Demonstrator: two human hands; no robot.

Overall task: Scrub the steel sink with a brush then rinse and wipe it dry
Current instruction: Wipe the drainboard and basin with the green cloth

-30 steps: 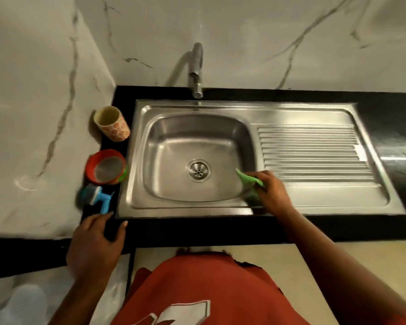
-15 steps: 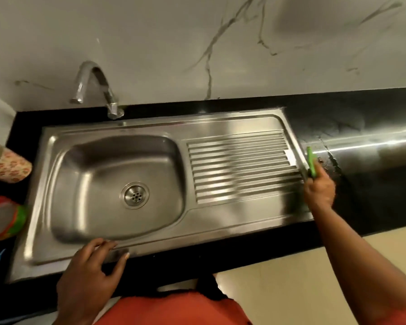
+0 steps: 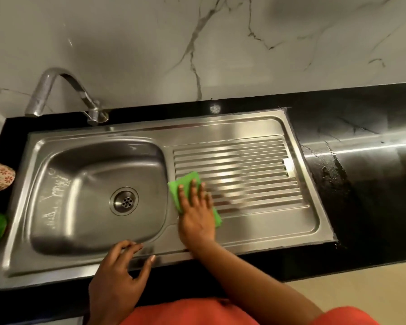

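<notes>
R hand [image 3: 197,214] flat, fingers straight, pressing green square cloth [image 3: 185,184] onto ribbed drainboard of stainless steel sink [image 3: 256,127], at 3 o'clock from round drain [image 3: 124,201]. L hand [image 3: 117,285] open, fingertips resting on sink's front rim, 6 o'clock.

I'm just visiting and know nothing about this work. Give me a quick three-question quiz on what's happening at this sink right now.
1. True or false: the right hand presses a green cloth flat on the ribbed drainboard.
2. Where does the left hand rest?
A. on the tap
B. on the front rim of the sink
C. in the basin, on the drain
3. Fill in: water is ____ running from the tap.

Key: 1 true; 2 B; 3 not
</notes>
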